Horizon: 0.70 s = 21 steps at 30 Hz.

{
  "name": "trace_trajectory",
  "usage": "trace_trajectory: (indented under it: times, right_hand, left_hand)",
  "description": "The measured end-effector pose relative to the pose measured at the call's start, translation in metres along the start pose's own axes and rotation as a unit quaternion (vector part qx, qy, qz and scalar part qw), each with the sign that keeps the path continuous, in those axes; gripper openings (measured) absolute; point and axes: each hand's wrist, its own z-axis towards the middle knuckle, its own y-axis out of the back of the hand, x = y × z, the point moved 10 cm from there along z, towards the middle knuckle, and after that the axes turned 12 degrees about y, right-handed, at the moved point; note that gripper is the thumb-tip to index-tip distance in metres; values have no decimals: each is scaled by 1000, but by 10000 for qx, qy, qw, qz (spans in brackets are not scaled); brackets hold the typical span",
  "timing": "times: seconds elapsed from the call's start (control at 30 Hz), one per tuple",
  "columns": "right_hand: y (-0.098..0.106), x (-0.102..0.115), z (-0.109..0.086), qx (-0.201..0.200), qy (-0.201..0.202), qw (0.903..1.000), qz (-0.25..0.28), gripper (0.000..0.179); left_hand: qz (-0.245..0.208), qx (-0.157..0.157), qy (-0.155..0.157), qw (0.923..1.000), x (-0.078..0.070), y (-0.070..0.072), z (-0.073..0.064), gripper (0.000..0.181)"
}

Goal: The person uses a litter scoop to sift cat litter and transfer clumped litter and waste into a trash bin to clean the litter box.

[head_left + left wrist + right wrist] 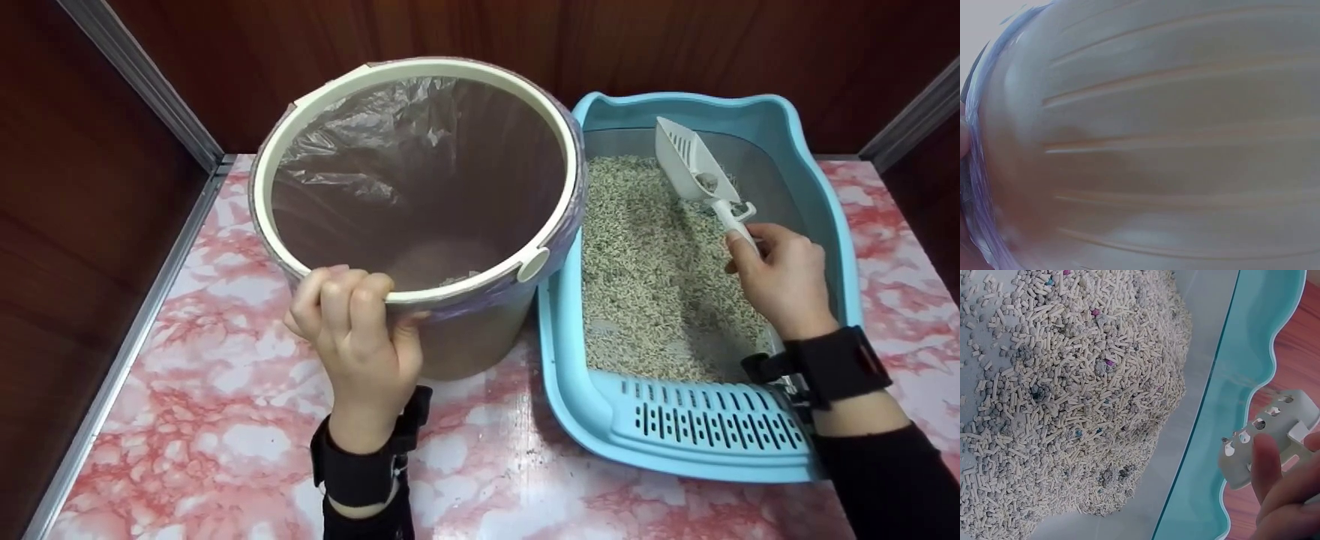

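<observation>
My right hand (784, 277) grips the handle of a white slotted litter scoop (686, 161), raised over the litter box. A greyish clump (706, 181) lies in the scoop near its handle end. Beneath it, pellet litter (652, 247) covers much of the floor of the blue litter box (564, 360). With fingers curled over the front rim, my left hand (356, 322) holds a round trash bin (472, 345) lined with a thin plastic bag (352, 142). The left wrist view is filled by the bin's ribbed outer wall (1185, 112).
A perforated step (705, 424) forms the front of the litter box, which stands right beside the bin. Both are on a red-and-white marbled surface (225, 420). Dark wood-look panels (525, 30) enclose the back and sides. Darker clumps (1117, 475) lie among the pellets.
</observation>
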Motion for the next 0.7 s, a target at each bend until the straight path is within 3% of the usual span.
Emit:
trace_trajectory:
  times: [0.33, 0.53, 0.7]
  right_hand:
    - [-1, -3, -1, 141, -154, 9997, 97, 41]
    - [4, 1, 0, -120, 119, 9996, -231, 36]
    - [9, 1, -1, -284, 1, 9981, -547, 34]
  left_hand:
    - [-14, -16, -20, 10000, 0, -1, 0, 49]
    - [-3, -1, -17, 10000, 0, 0, 0, 48]
    - [-15, 4, -12, 10000, 0, 0, -1, 48]
